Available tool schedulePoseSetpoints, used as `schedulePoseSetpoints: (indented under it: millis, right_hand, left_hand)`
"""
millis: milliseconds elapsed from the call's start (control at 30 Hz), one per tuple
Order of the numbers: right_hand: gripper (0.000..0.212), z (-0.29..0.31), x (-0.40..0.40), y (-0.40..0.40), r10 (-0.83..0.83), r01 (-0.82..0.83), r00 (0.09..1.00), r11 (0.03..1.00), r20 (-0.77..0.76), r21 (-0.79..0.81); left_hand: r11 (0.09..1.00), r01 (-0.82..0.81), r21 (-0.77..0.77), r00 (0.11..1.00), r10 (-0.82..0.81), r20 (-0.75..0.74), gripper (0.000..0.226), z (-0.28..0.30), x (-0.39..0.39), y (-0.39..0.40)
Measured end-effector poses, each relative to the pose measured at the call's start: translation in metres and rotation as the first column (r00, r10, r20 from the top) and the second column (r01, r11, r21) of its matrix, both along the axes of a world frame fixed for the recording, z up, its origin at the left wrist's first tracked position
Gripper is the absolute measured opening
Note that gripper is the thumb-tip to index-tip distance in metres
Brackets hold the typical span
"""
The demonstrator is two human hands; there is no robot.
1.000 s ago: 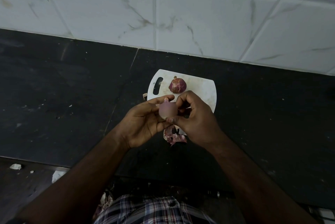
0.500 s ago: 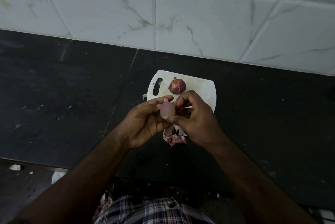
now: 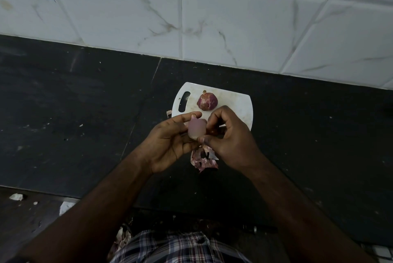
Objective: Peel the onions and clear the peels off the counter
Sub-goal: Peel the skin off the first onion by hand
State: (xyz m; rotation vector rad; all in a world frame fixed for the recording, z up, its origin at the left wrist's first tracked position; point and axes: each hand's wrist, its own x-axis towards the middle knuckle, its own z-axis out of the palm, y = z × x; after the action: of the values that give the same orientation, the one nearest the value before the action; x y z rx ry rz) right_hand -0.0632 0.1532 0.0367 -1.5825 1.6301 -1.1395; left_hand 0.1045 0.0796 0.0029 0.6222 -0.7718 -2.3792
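A pale pink peeled onion (image 3: 196, 130) is held above the counter between both hands. My left hand (image 3: 170, 143) cups it from the left, thumb over its top. My right hand (image 3: 229, 141) pinches its right side with thumb and fingertips. An unpeeled purple onion (image 3: 207, 101) lies on the small white cutting board (image 3: 238, 103) just beyond my hands. A heap of pink onion peels (image 3: 204, 159) lies on the black counter under my hands, partly hidden by my right hand.
The black stone counter (image 3: 74, 114) runs left and right, backed by a white marble-tile wall (image 3: 212, 18). One small peel scrap (image 3: 169, 112) lies by the board's left edge. More scraps (image 3: 122, 239) lie near the counter's front edge by my checked shirt.
My hands have barely shifted; the onion has turned slightly between my fingers.
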Motion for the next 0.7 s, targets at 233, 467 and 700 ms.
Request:
schedulePoseSetpoints:
  millis: [233,467,700]
  right_hand:
    - [0.037,0.0007,-0.0008,0.0005,0.027,-0.027,1.0,1.0,-0.002,-0.011]
    - [0.028,0.0008,-0.0052,0.0014,0.069,-0.069,0.997,0.998,0.046,0.014]
    - [0.021,0.0014,-0.009,-0.0021,0.062,-0.063,0.997,0.997,-0.044,-0.041]
  left_hand:
    - [1.0,0.019,0.004,1.0,-0.019,-0.009,0.039,-0.0007,-0.0003,0.0004]
    - [1.0,-0.005,-0.022,1.0,0.006,0.031,0.038,-0.0036,0.0016,-0.0002]
    - [1.0,-0.009,-0.021,0.997,0.011,0.081,0.039,-0.0043,0.0025,-0.0001]
